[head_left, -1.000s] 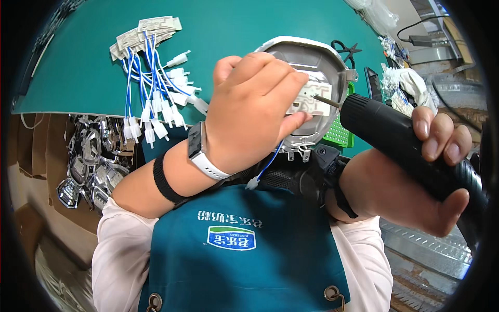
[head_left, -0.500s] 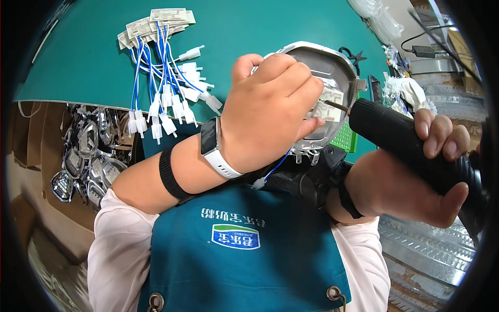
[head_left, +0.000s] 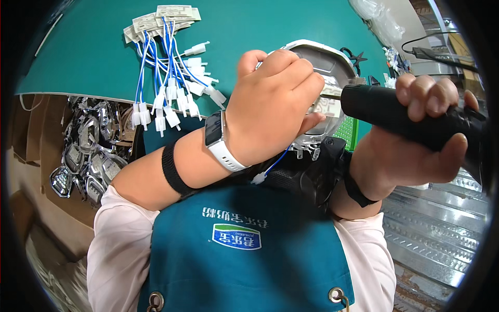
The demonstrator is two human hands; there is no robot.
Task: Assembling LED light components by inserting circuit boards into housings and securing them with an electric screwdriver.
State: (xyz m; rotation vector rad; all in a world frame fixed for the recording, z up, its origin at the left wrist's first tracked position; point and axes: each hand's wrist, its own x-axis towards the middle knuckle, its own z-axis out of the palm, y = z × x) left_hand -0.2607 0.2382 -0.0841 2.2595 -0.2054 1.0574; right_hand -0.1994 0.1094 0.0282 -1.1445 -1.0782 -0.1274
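Note:
A silvery, many-sided metal housing point(head_left: 332, 60) stands at the near edge of the green table, tilted towards me. My left hand point(head_left: 278, 99) is closed over its left side, the thumb reaching inside; the fingertips are hidden. Within the housing lies a pale printed plate point(head_left: 331, 108), and a blue wire with a white connector point(head_left: 259, 178) hangs out below. In my right hand point(head_left: 416, 151) is a black electric screwdriver point(head_left: 374, 106), held level. Its bit points left at the plate, close to my left fingers; I cannot tell whether the tip touches a screw.
Several pale plates point(head_left: 174, 11) with blue and white wires and white connectors lie on the green table point(head_left: 93, 62). A cardboard box point(head_left: 54, 156) at left holds several shiny housings point(head_left: 88, 135). Beyond the housing are scissors point(head_left: 356, 58); a green perforated block point(head_left: 352, 134) sits beside it.
The right hand and screwdriver have risen and swung more level, with the bit now higher on the plate. My left hand keeps its grip on the housing, nearly still.

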